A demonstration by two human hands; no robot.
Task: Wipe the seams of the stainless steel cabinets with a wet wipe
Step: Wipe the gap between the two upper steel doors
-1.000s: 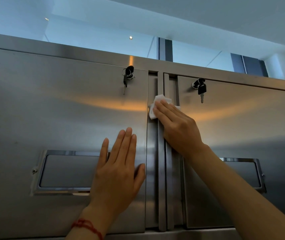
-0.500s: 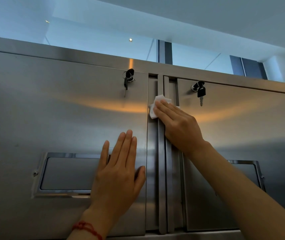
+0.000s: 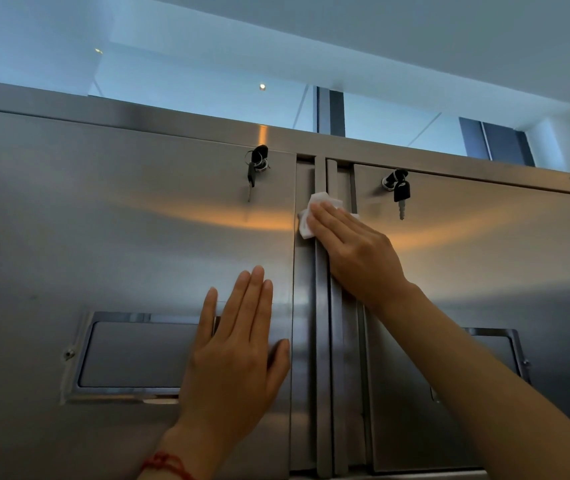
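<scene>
1. I am looking up at two brushed stainless steel cabinet doors, the left door (image 3: pixel 103 237) and the right door (image 3: pixel 484 254), with a vertical seam of narrow steel strips (image 3: pixel 323 341) running between them.
2. My right hand (image 3: pixel 356 251) is lying flat with straight fingers, pressing a crumpled white wet wipe (image 3: pixel 309 216) against the seam near the top edge of the doors.
3. The wipe is showing above and to the left of my fingertips, covering the strips just below the top rail (image 3: pixel 172 119).
4. My left hand (image 3: pixel 238 358) is resting flat and wide on the left door, fingers straight and pointing up, thumb beside the door's right edge; it is holding nothing.
5. A red string bracelet (image 3: pixel 167 464) is circling the left wrist.
6. My left palm is overlapping the right end of a recessed rectangular steel handle (image 3: pixel 131 355).
7. A bunch of black-headed keys (image 3: pixel 255 164) is hanging from the left door's lock, and another black-headed key (image 3: pixel 399 192) from the right door's lock, both near the top edges.
</scene>
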